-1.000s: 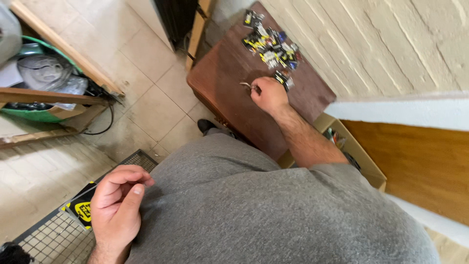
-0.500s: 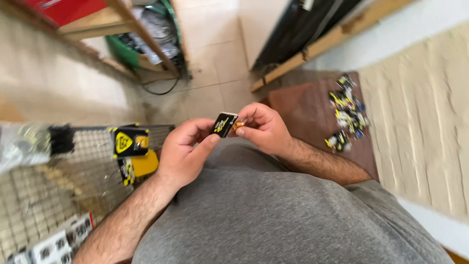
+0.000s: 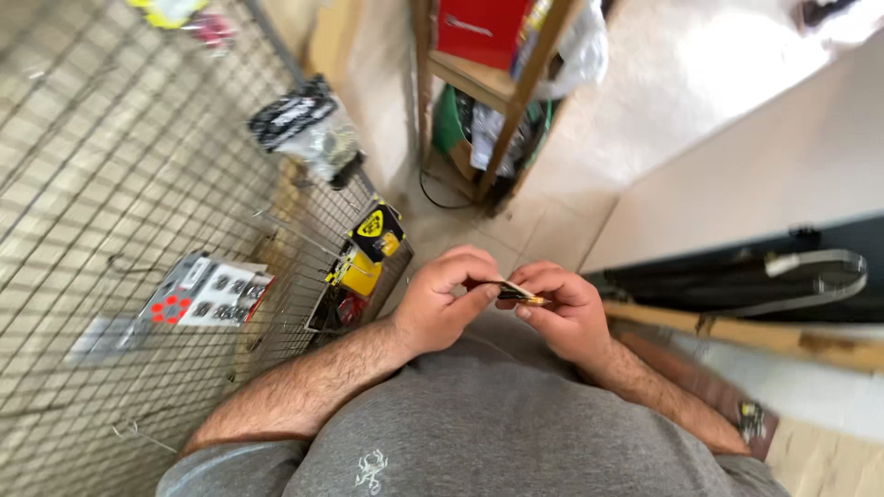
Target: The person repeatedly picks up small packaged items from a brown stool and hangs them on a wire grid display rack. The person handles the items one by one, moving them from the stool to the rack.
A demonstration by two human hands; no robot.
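Both my hands meet in front of my grey shirt. My left hand [image 3: 445,299] and my right hand [image 3: 564,313] pinch a small flat black-and-yellow packet [image 3: 516,293] between their fingertips, seen nearly edge-on. To the left stands a wire display grid [image 3: 110,184] with hooks. Yellow-and-black packets [image 3: 368,247] hang on it close to my left hand.
More packaged goods hang on the grid: a white card with small items [image 3: 210,291] and a clear bag with a black header [image 3: 304,129]. A wooden shelf frame [image 3: 516,92] with a red box stands ahead. A brown stool [image 3: 737,414] with small packets is at lower right.
My view has swung left from the stool toward the wire grid. Both hands stay joined on the small packet, now turned edge-on.
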